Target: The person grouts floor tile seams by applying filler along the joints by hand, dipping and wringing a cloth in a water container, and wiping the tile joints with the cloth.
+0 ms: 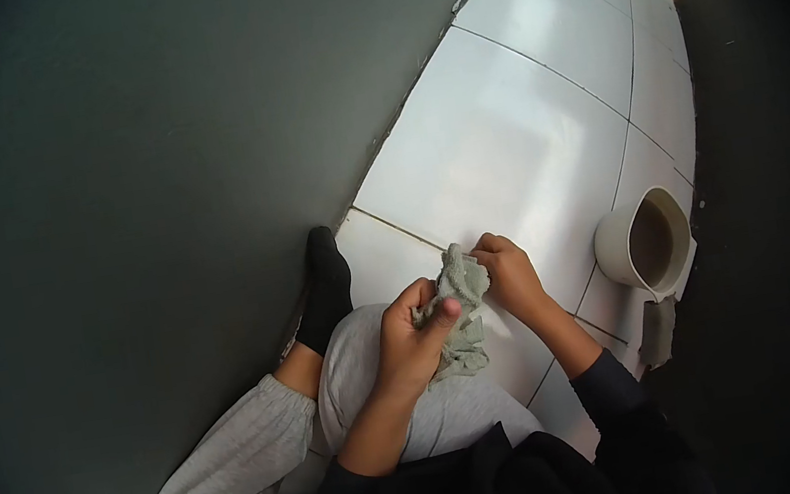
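Note:
A crumpled grey-green rag is bunched above my lap. My left hand is closed around it, thumb on top, and a loose fold hangs below. At the rag's right side my right hand has its fingers curled in, the fingertips against the edge; how much cloth they pinch is partly hidden. To the right of that hand stands a cream-white bucket with murky brown liquid in it.
White floor tiles stretch ahead between two dark grey walls. A flat grey-green piece lies beside the bucket, near the right wall. My leg in grey trousers is bent at left, a black-socked foot by the wall.

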The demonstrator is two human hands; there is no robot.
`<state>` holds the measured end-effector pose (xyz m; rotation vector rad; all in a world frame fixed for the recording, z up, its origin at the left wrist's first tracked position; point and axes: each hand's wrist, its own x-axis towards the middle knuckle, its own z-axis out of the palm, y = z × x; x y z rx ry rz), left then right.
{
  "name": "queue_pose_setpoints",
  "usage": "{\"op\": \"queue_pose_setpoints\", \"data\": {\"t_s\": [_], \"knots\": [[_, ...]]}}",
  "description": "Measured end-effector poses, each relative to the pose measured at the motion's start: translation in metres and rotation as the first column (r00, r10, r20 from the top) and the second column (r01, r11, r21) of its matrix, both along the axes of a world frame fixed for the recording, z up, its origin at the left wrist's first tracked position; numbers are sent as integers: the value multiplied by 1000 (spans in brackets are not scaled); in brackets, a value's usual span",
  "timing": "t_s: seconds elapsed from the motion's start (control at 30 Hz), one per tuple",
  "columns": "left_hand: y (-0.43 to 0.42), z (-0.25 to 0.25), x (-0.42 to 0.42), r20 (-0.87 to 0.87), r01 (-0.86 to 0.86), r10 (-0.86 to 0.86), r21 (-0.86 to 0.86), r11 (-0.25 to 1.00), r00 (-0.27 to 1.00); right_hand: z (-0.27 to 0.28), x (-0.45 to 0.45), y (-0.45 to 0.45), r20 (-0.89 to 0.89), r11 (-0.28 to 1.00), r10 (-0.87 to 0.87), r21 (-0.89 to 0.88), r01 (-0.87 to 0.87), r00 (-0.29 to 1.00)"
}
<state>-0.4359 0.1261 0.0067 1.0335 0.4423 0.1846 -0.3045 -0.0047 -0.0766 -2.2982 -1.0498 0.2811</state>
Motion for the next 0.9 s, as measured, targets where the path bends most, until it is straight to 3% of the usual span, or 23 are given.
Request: {"op": "queue_pose_setpoints", "data": {"t_s": [0.1,0.13,0.2,0.23,0.3,0.43,0.5,0.57,0.63,0.73,0.8,0.83,0.9], "knots": [[-1,4,0,-83,-1,-3,-46,999,997,-10,6,19,54,996,74,42,-76,996],[-2,7,3,-26,9,-11,-79,997,1000,-12,8,34,39,991,79,108,-83,996],[-1,8,4,28,16,-13,-103,995,1000,-26,15,73,82,990,138,-34,-135,987],[1,6,3,73,46,-39,-91,995,997,-22,14,91,6,997,82,2,-82,997],[2,6,1,110,74,-66,-76,994,992,-28,19,115,51,993,117,-40,-115,992],[7,8,1,137,46,-21,-175,983,990,-31,20,85,47,992,122,22,-124,991],[6,8,3,116,39,-15,-209,977,993,-24,13,46,-309,994,-71,52,91,948],[0,15,6,82,28,-19,-110,994,996,-5,5,14,-247,995,-66,54,81,967],[-3,16,7,73,33,-24,-124,992,997,-1,4,6,-188,996,-62,56,73,980],[-2,13,6,74,124,-118,-82,989,990,-2,12,21,-32,993,106,56,-104,994],[-1,6,0,80,-7,-7,172,985,997,-15,17,54,8,993,104,63,-104,995],[-2,8,-1,77,-7,-7,178,984,997,-20,19,69,49,992,103,64,-106,993],[-9,13,-1,115,-185,153,378,907,982,-21,26,96,68,991,130,26,-132,989]]}}
